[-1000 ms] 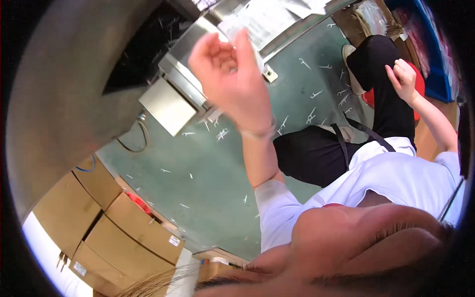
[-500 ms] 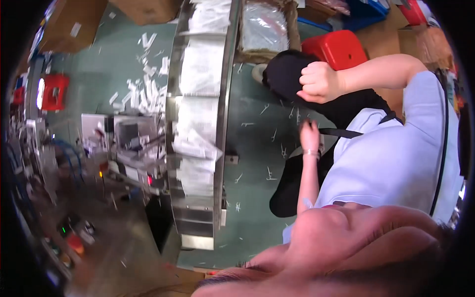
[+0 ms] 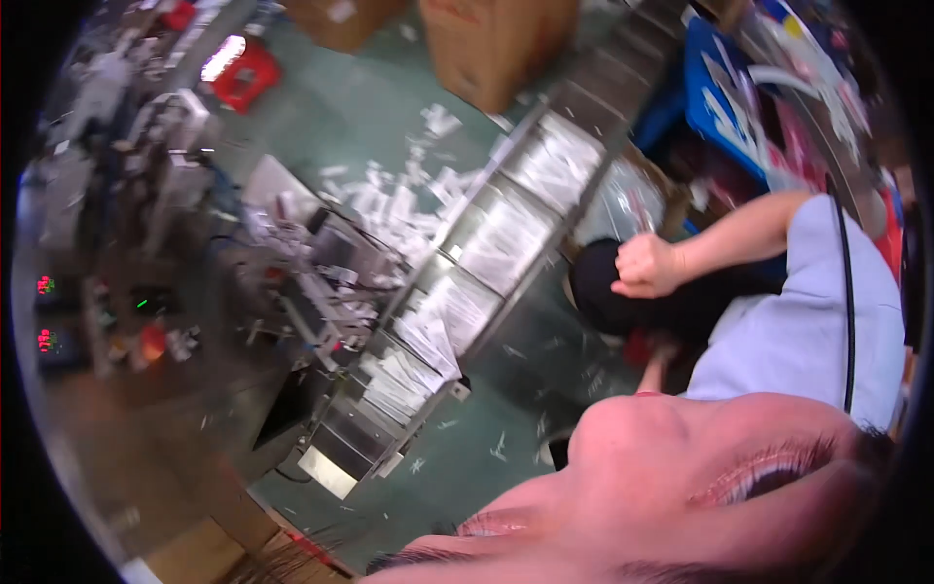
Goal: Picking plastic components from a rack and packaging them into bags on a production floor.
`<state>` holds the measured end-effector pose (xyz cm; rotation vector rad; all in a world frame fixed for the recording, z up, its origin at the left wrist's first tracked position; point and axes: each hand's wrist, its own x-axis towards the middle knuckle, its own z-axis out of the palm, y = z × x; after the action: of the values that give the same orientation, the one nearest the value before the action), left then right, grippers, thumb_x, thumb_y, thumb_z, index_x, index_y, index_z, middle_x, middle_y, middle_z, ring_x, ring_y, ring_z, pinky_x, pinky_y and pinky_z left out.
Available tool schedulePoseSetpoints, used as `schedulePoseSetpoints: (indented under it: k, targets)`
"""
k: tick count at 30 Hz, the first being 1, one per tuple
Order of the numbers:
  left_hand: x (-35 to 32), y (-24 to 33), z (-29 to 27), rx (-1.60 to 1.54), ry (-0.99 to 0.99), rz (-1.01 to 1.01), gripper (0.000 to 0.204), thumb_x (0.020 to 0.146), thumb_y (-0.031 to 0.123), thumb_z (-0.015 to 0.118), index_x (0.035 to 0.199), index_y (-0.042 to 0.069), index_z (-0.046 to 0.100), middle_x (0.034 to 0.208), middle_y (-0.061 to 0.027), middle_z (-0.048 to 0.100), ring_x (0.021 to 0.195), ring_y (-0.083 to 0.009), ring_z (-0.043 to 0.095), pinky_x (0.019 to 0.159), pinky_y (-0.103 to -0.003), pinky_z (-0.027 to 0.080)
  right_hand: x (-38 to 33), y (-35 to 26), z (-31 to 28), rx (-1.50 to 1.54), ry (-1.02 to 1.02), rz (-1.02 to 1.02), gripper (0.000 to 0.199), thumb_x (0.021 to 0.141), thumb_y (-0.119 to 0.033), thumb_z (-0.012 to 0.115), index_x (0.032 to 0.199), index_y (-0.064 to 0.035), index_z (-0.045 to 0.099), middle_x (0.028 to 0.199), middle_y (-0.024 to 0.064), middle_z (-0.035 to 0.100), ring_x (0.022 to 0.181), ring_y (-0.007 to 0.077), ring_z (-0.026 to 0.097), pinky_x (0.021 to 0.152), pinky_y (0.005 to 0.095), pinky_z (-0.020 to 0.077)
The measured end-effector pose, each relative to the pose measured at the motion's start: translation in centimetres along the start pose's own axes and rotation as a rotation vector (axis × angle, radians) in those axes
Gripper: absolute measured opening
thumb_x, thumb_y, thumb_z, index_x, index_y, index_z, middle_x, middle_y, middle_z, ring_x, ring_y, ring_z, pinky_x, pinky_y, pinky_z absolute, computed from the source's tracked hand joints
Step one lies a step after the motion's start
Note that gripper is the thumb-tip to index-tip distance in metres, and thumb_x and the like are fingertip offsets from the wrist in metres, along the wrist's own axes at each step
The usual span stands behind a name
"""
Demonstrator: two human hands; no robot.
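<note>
My right hand (image 3: 647,265) is curled into a fist above my dark-trousered leg (image 3: 598,287). Its palm side is hidden, so whether anything sits inside cannot be made out. Lower down, my left hand (image 3: 664,352) is blurred, its fingers partly lost against the dark clothing. A small red patch (image 3: 637,346) shows beside it, too smeared to identify. Left of both hands, and touched by neither, runs a slanting metal conveyor (image 3: 331,473) with divided sections. Stacks of white printed paper sheets (image 3: 501,238) lie in those sections, one sheet jutting over the side.
Scattered white paper strips (image 3: 404,201) litter the green floor beyond the conveyor. A machine (image 3: 350,255) stands at its left side. Cardboard boxes (image 3: 496,49) and a red stool (image 3: 240,78) are farther back. Right of the conveyor are a clear plastic bag (image 3: 623,206) and a blue crate (image 3: 715,102).
The view has swung round, so the conveyor now slants and more machinery shows. My right hand stays fisted. My left hand and forearm are now mostly hidden and more blurred.
</note>
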<state>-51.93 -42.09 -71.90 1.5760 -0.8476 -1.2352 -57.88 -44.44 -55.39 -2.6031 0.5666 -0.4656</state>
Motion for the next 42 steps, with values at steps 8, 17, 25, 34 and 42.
schedulePoseSetpoints:
  k: [8,17,25,34,42]
  targets:
    - [6.5,8.0,7.6,-0.214,0.206,0.034,0.029,0.09,0.022,0.053,0.104,-0.003,0.055,0.091,-0.0154,0.059,0.08,-0.0267,0.054,0.075,-0.034,0.045,-7.0,9.9,4.6,0.548,0.167,0.82,0.031,0.075,-0.022,0.068,0.064,-0.0014,0.048,0.067,0.0158,0.053,0.069,0.0325,0.056,0.061,0.0414,0.0436]
    - [-1.0,1.5,4.8,-0.279,0.339,-0.408,0.026,0.09,0.022,0.053,0.1,-0.001,0.057,0.088,-0.0113,0.058,0.075,-0.021,0.053,0.071,-0.031,0.045,-16.8,21.7,11.9,-0.057,-0.078,0.983,0.068,0.06,-0.027,0.08,0.114,0.0002,0.049,0.111,0.021,0.051,0.103,0.0405,0.049,0.084,0.0473,0.0447]
    - [-17.4,0.0,-3.8,-0.416,0.502,-0.903,0.024,0.091,0.022,0.053,0.097,0.0,0.058,0.085,-0.0075,0.058,0.07,-0.0159,0.053,0.067,-0.029,0.046,-20.6,27.8,18.6,-0.054,-0.204,0.915,0.034,0.073,-0.019,0.064,0.104,-0.0058,0.06,0.103,0.0175,0.059,0.096,0.0321,0.056,0.085,0.0431,0.0443]
    - [-12.6,15.4,2.7,-0.136,0.52,-0.165,0.028,0.094,0.021,0.049,0.11,-0.001,0.054,0.086,-0.0094,0.057,0.072,-0.013,0.052,0.068,-0.026,0.045,-16.0,15.8,2.8,1.388,0.48,1.406,0.014,0.086,-0.016,0.057,0.091,-0.0031,0.06,0.081,0.0095,0.061,0.076,0.0187,0.06,0.066,0.0329,0.0493]
    - [-10.7,18.1,7.4,-0.873,-0.082,-0.55,0.037,0.096,0.029,0.043,0.117,-0.002,0.049,0.109,-0.0102,0.058,0.097,-0.0193,0.057,0.084,-0.033,0.048,-14.6,7.5,-7.1,2.289,0.54,0.48,0.017,0.091,-0.02,0.053,0.098,-0.0046,0.057,0.095,0.0068,0.06,0.089,0.0196,0.06,0.081,0.0348,0.0489]
